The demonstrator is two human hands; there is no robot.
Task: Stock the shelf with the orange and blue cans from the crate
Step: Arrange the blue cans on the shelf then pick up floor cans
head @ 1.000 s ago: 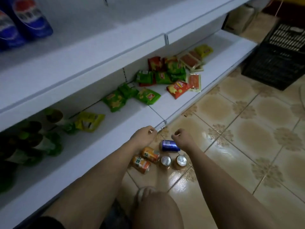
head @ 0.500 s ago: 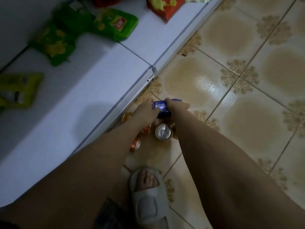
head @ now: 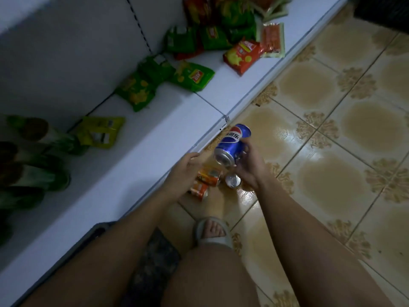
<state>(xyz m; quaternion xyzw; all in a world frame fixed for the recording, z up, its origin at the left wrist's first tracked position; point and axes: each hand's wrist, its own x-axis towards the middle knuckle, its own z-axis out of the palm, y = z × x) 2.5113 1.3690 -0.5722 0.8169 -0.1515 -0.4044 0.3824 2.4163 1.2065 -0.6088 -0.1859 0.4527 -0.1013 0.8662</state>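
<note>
The blue can [head: 232, 144] carries the round red, white and blue Pepsi emblem with Chinese characters in white beneath it; it is held tilted in the air above the tiled floor [head: 332, 134], just off the front edge of the white shelf [head: 137, 156]. Going from the left, green bottles [head: 33, 173] and a yellow-green packet [head: 100, 131] lie on the shelf, then green snack bags [head: 192, 76] and a red bag [head: 242, 56] whose print is too blurred to read. The left hand [head: 183, 171] hovers with fingers apart, empty, over two orange cans [head: 208, 175] lying on the floor. A silver-topped can [head: 232, 181] stands beside them. The right hand [head: 250, 165] wraps its fingers around the blue can's side, near its silver end.
</note>
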